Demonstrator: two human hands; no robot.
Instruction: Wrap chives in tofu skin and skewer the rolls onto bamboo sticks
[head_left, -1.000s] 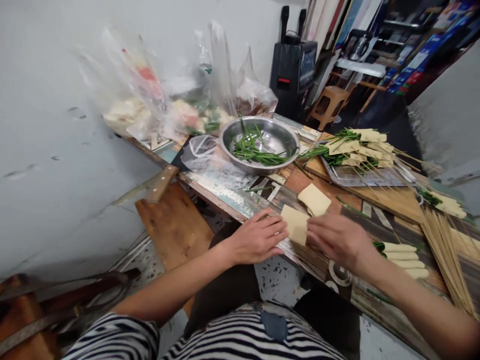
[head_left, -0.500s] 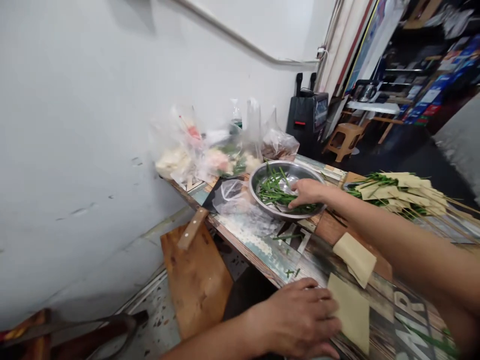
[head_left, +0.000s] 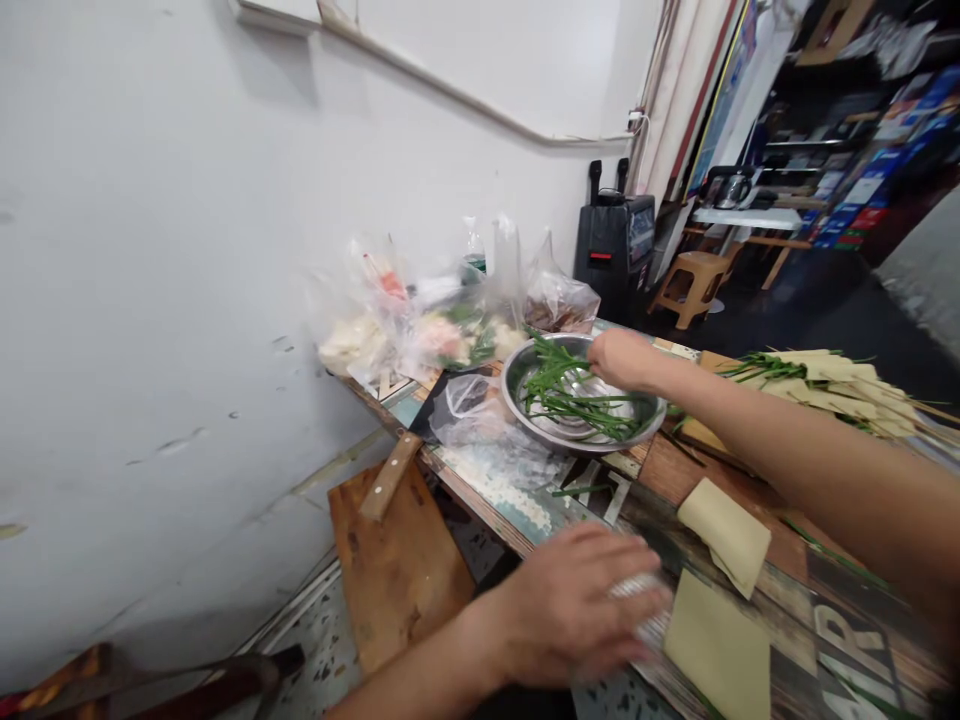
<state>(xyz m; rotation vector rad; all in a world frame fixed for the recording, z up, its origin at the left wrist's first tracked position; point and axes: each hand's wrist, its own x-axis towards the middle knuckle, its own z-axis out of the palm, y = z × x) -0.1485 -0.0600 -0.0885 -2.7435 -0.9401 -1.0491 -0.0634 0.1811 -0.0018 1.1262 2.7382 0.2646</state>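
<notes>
My right hand [head_left: 624, 358] is closed on a bunch of green chives [head_left: 556, 368] at the far right rim of a steel bowl [head_left: 551, 437]. More cut chives [head_left: 604, 418] lie loose inside the bowl. My left hand [head_left: 581, 600], somewhat blurred, hovers over the near table edge with its fingers stretched out and nothing in them. Just right of it lies a flat, pale yellow tofu skin sheet [head_left: 718, 640]. Beyond that one rests a folded stack of similar tofu skin [head_left: 726, 530].
Skewered tofu skin rolls with chives [head_left: 832, 385] are piled at the right. Clear plastic bags of food [head_left: 465, 325] stand against the wall. A wooden-handled knife [head_left: 391, 476] juts past the table edge above a wooden stool [head_left: 409, 580]. A black speaker [head_left: 611, 245] stands behind.
My right hand has closed on chives and lifted them toward the bowl's far side. My left hand has shifted slightly left and up, away from the tofu skin. The view has tilted a little.
</notes>
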